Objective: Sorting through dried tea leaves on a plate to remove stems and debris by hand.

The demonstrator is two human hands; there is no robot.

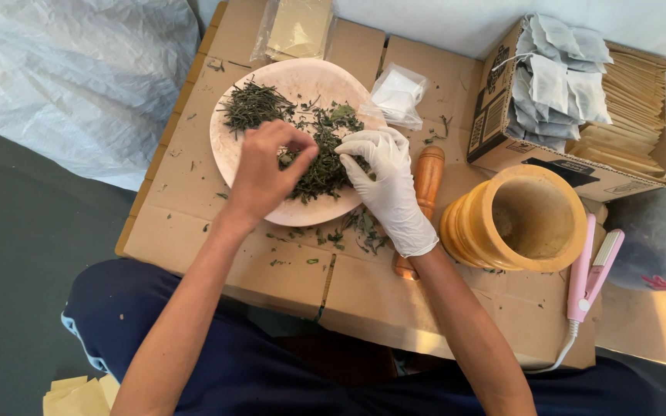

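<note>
Herbs, a loose heap of dried dark green leaves point(319, 158), lie on the round pale pink plate point(229, 150), the landmark here, spread flat where both hands can reach. Over the plate's middle, the bare left hand point(265, 171) pinches a tuft of leaves between its fingers. At the plate's right rim the white-gloved right hand point(385, 185) presses its fingers together on what seems a small white sachet; I cannot tell exactly. Right of the plate a wooden pestle point(428, 176) and yellow wooden mortar point(519, 219) stand on the cardboard surface point(194, 231).
</note>
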